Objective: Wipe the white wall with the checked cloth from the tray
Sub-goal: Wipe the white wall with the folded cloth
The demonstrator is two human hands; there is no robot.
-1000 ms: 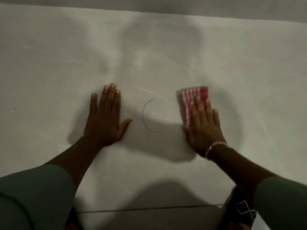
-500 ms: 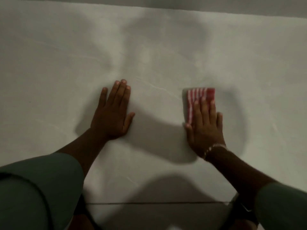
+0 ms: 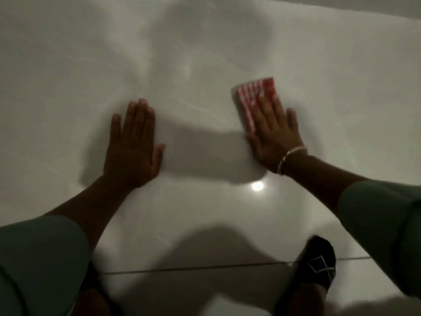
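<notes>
sleeves: green sleeves (image 3: 38,265) fill the two bottom corners, one on each forearm, nearest the camera.
foot: a dark shoe (image 3: 317,263) with a pale diamond pattern stands at the lower right, on a glossy floor (image 3: 205,290) with a thin dark joint line running across it.
glare: a small round bright reflection (image 3: 257,186) sits on the shiny surface just below the right wrist.
left hand: the left hand (image 3: 132,147) lies flat and spread on the white wall (image 3: 68,76), palm down, fingers together and pointing up, thumb out to the right; it grips nothing.
right hand: the right hand (image 3: 273,135) presses flat on the checked cloth (image 3: 255,94), fingers extended over it rather than curled round it; a beaded bracelet (image 3: 289,157) circles the wrist.
cloth: the red and white folded cloth is pinned against the wall under the right fingers, its upper part sticking out beyond the fingertips, well apart from the left hand.
wall: pale and glossy, with faint streaks and soft shadows of both arms between the hands; the picture is dim and a little blurred.
far edge: a darker grey band (image 3: 387,5) runs along the top right.
</notes>
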